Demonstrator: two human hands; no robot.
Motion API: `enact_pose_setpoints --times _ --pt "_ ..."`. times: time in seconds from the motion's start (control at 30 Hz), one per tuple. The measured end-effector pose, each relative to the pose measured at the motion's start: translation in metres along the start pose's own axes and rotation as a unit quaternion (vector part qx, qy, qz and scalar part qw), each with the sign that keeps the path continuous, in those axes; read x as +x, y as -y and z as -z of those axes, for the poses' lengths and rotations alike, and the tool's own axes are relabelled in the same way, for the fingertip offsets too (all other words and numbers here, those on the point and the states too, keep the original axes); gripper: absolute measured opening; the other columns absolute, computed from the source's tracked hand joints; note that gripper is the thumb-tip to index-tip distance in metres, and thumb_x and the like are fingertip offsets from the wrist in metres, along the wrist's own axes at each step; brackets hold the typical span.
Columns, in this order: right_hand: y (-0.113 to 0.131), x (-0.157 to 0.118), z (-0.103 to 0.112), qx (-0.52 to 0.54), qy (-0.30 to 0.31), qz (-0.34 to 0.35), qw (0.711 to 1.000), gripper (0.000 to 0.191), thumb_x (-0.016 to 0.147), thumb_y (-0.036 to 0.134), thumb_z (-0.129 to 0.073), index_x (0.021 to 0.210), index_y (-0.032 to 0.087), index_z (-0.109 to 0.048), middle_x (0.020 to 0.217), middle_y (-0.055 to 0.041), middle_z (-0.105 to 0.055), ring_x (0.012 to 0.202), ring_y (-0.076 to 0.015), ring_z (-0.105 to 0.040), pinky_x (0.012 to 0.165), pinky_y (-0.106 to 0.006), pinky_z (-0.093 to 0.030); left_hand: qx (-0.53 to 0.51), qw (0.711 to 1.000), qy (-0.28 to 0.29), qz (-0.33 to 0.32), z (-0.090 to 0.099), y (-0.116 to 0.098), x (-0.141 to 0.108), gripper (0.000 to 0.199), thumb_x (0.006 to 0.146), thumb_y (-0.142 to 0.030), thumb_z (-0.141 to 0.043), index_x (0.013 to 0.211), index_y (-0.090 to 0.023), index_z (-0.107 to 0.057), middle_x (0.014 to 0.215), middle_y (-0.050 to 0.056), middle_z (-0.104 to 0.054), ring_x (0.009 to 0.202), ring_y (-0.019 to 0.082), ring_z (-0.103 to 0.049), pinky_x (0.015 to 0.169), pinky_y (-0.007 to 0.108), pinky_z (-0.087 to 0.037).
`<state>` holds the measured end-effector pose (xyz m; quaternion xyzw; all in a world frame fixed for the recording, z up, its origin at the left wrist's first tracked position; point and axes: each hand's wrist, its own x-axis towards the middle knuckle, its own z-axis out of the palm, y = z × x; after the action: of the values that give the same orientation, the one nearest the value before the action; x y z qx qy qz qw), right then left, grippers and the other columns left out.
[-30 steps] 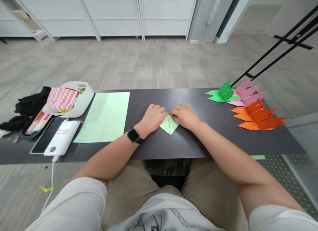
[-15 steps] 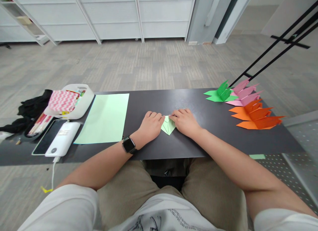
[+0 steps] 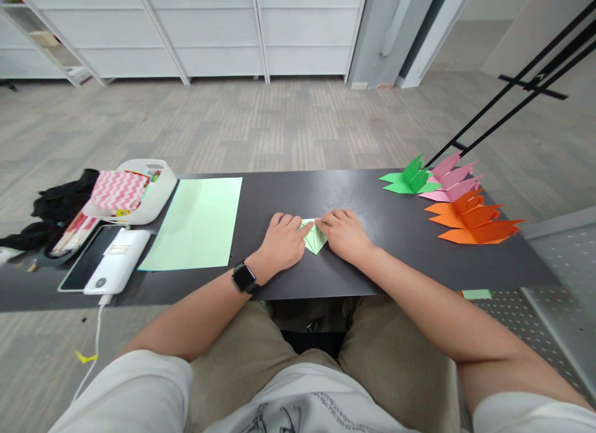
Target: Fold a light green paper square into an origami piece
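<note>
A small light green folded paper [image 3: 316, 240] with crease lines lies flat on the dark table, one point toward me. My left hand [image 3: 284, 239] is on its left side, the index finger stretched across the upper left edge and the other fingers curled. At the upper right edge, my right hand [image 3: 343, 232] presses down with its fingers together. Both hands hold the paper against the tabletop, covering its side corners. A black watch [image 3: 244, 278] is on my left wrist.
Light green paper sheets [image 3: 193, 225] lie to the left, near a white basket [image 3: 161, 194], a phone [image 3: 88, 259] and a white power bank [image 3: 117, 262] with a cable. Folded green [image 3: 410, 178], pink [image 3: 454, 181] and orange paper pieces [image 3: 472, 218] stand at the right.
My left index finger has extended further over the paper's upper edge. The right hand stays at the right edge, shifted only slightly. The view has turned a little.
</note>
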<state>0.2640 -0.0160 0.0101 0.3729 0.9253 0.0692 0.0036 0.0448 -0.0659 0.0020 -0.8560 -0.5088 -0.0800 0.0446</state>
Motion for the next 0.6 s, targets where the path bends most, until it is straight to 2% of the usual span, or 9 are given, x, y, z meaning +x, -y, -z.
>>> enact_pose_setpoints --times 0.17,0.33,0.43,0.6 --pt "0.002 -0.006 0.005 0.012 0.019 -0.006 1.000 0.045 0.111 0.018 -0.040 0.145 0.016 -0.068 0.133 -0.0154 -0.072 0.118 -0.0316 -0.055 0.097 -0.046 -0.030 -0.001 1.000 0.007 -0.014 0.000 0.005 -0.004 0.050 0.101 -0.025 -0.052 0.149 -0.025 -0.065 0.127 0.013 -0.068 0.118 0.033 -0.057 0.109 0.054 -0.036" --pt "0.007 -0.006 0.008 0.019 0.010 -0.015 1.000 0.044 0.110 0.017 -0.041 0.141 0.018 -0.071 0.143 -0.0149 -0.069 0.126 -0.0335 -0.053 0.098 -0.047 -0.031 -0.007 1.000 0.009 -0.021 0.002 0.005 -0.003 0.048 0.103 -0.027 -0.048 0.148 -0.021 -0.066 0.124 0.015 -0.070 0.115 0.033 -0.059 0.108 0.054 -0.038" --pt "0.010 -0.004 0.007 0.016 -0.002 -0.012 1.000 0.043 0.108 0.015 -0.041 0.137 0.016 -0.073 0.145 -0.0154 -0.069 0.127 -0.0342 -0.053 0.099 -0.047 -0.032 -0.013 1.000 -0.008 -0.005 0.002 0.003 -0.005 0.047 0.106 -0.027 -0.046 0.148 -0.019 -0.066 0.127 0.015 -0.072 0.117 0.032 -0.060 0.112 0.054 -0.038" --pt "0.011 -0.005 0.004 0.030 0.012 -0.018 0.999 0.048 0.105 0.011 -0.043 0.144 0.016 -0.070 0.149 -0.0144 -0.069 0.123 -0.0333 -0.057 0.098 -0.047 -0.034 0.002 1.000 -0.023 -0.006 0.001 0.002 -0.012 0.043 0.105 -0.029 -0.050 0.144 -0.023 -0.068 0.143 0.013 -0.068 0.127 0.033 -0.057 0.123 0.058 -0.031"
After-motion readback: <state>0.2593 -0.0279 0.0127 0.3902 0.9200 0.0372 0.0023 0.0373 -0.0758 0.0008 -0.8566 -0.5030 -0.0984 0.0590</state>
